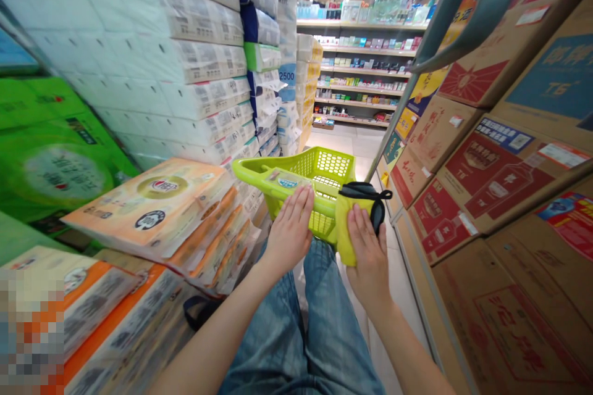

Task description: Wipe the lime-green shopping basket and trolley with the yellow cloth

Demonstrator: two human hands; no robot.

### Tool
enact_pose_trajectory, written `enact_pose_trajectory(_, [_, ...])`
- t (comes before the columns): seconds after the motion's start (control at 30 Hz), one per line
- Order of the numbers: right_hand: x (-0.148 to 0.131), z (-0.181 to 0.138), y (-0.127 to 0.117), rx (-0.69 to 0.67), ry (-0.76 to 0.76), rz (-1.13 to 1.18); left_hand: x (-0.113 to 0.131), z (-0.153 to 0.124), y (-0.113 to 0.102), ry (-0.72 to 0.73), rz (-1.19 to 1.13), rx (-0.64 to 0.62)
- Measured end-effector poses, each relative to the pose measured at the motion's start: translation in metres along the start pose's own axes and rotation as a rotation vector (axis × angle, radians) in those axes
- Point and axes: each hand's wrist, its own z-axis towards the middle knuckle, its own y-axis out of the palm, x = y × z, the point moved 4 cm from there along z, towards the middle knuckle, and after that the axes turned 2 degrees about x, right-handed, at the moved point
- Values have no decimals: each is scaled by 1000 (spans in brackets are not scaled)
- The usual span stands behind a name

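A lime-green shopping basket (327, 163) is in front of my knees, tilted, with holes through its walls. My left hand (291, 225) lies on its near rim, fingers stretched flat and close together, fingertips by a clear label with a blue mark (286, 180). At the basket's near right corner is a yellow cloth pouch (343, 222) with black trim and a dark loop at its top. My right hand (368, 247) is on the pouch, fingers laid over its front and holding it against the basket; its thumb is hidden.
Tall stacks of wrapped tissue packs (199, 62) line the left, with orange packs (157, 194) low beside my left arm. Cardboard cartons (486, 166) are piled on the right. A grey curved handle on a pole (482, 24) hangs close at upper right. Stocked shelves (365, 49) cross the aisle's far end.
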Motion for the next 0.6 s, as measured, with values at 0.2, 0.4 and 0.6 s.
enact_pose_trajectory(0.2, [23,-4,-5,109,158,128,2,-1,-1,-12,-11,11])
enact_pose_trajectory(0.4, [-22,10,7,56,55,-57,2,-2,-2,13,-35,16])
enact_pose_trajectory(0.6, [-43,34,16,-6,-26,-65,1,-2,0,33,-8,13])
